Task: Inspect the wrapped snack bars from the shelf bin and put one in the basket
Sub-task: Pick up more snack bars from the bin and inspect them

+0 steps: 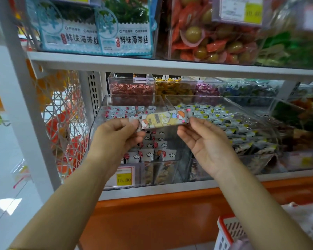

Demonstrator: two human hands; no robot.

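Nearest, low on the right, the white shopping basket (228,231) with its red rim waits below the arms, well apart from the shelf.

Above it both hands are raised in front of the clear shelf bin (98,127). The left hand (116,136) pinches the left end of one wrapped snack bar (164,119) between thumb and curled fingers. The right hand (204,141) is palm-up with loosely bent fingers and its thumb tip on the bar's right end. Whether a finger closes behind the wrapper I cannot tell. The bar lies level across the gap between the hands, cartoon print facing the camera, above the bin and not touching it.

The step in hand looks like inspection. To do it well, keep the hold on the crimped ends only, so the print stays uncovered. Roll the bar between the fingertips to read the back and check the seams for tears. Keep it over the bin, so a slip drops it among the other bars (152,147) stacked there. For the transfer, the right hand should probably take the bar alone, since the basket sits on that side.

Below the bin front hangs a yellow price tag (124,178). Just beside it on the right is a bin of grey-and-yellow packets (233,127). Further up, seaweed packs (90,33) stand on the upper shelf.
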